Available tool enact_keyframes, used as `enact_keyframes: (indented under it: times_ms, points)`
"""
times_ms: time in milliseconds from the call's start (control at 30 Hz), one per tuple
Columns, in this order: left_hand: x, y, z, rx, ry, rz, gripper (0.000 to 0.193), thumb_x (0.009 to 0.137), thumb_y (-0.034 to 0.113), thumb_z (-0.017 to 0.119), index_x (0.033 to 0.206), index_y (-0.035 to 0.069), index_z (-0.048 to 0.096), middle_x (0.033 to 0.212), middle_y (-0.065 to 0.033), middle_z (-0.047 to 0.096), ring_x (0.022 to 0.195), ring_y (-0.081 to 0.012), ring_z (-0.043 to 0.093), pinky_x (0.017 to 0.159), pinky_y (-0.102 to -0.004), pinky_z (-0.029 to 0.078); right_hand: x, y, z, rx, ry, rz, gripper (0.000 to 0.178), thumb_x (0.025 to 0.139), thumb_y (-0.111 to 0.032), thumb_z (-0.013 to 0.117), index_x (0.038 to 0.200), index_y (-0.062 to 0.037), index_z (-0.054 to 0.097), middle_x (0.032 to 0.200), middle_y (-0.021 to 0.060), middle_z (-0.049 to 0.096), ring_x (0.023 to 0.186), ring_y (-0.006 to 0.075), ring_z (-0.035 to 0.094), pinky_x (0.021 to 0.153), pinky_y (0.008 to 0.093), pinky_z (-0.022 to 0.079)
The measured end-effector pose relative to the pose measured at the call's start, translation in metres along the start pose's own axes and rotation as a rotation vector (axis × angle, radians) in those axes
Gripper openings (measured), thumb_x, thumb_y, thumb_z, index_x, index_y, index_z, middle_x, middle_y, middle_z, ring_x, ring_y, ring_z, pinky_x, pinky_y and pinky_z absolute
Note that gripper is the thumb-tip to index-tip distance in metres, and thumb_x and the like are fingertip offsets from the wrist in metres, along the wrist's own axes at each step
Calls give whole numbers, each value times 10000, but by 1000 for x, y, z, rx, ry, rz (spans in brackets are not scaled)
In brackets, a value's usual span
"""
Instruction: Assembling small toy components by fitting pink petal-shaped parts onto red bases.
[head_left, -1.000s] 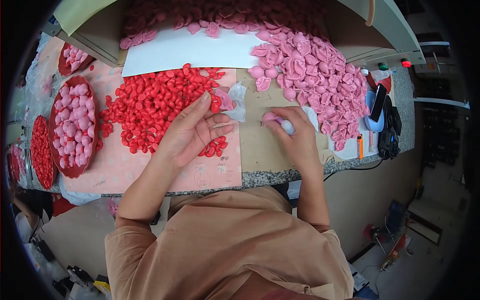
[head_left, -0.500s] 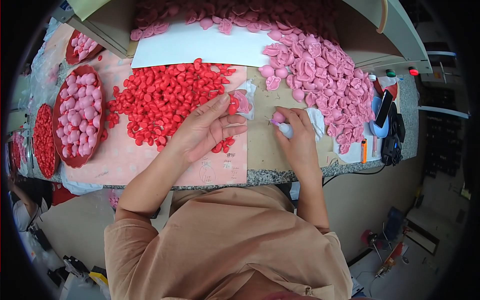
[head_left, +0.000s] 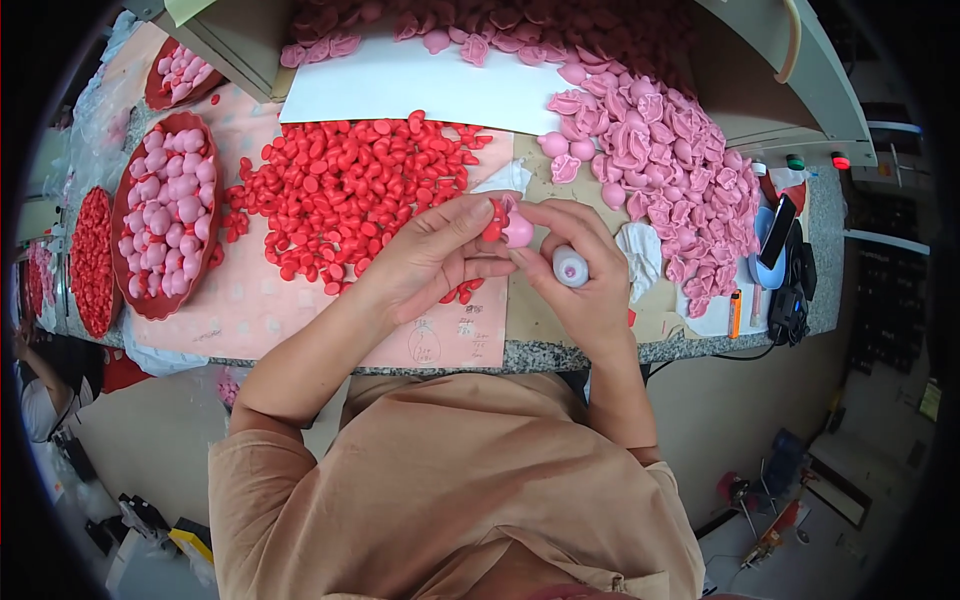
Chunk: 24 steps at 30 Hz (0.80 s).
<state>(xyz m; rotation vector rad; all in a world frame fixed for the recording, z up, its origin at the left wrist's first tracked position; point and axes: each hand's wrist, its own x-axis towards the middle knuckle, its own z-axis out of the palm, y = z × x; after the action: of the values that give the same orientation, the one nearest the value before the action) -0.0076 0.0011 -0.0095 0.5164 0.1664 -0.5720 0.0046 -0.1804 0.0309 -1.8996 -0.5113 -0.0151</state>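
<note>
My left hand (head_left: 425,262) pinches a small glossy red piece (head_left: 492,222) between thumb and forefinger, its other fingers loosely stretched. Against that red piece sits a pink rounded piece (head_left: 518,230), which the thumb and forefinger of my right hand (head_left: 590,265) touch from the right. Tucked in the same right hand is a small whitish squeeze bottle (head_left: 571,268), its end facing up. Left of my hands lies a heap of red pieces (head_left: 340,190). Beyond my right hand spreads a pile of pink pieces (head_left: 660,170), some round, some ruffled and hollow.
At the left stand a red scalloped tray (head_left: 150,308) of pink and red pieces and another tray of red ones (head_left: 95,260). A white cloth (head_left: 638,258) lies beside my right hand. Farther right are an orange lighter (head_left: 735,314), a phone (head_left: 778,232) and a blue dish (head_left: 765,272).
My right hand has moved left and slightly up to meet the left, bringing the pink piece against the red one. The bottle has turned in my right hand. The whole view has shifted slightly.
</note>
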Motion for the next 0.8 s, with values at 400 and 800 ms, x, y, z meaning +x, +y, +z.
enact_keyframes:
  times_ms: [400,800]
  points:
    - [-1,-3,1,76,43,27,360,929,226,515,1229,28,499,1070,-65,590,925,-132,598,861,-334,521,2,4,2,-91,-15,-46,373,714,21,708,1076,-31,631,1040,79,561,619,69,485,567,206,417]
    - [-5,-3,12,302,40,227,308,896,101,569,1186,12,515,1115,-80,586,973,-133,590,849,-299,509,2,10,4,85,3,80,408,742,-20,705,1132,-16,583,1034,51,538,747,84,511,661,212,437]
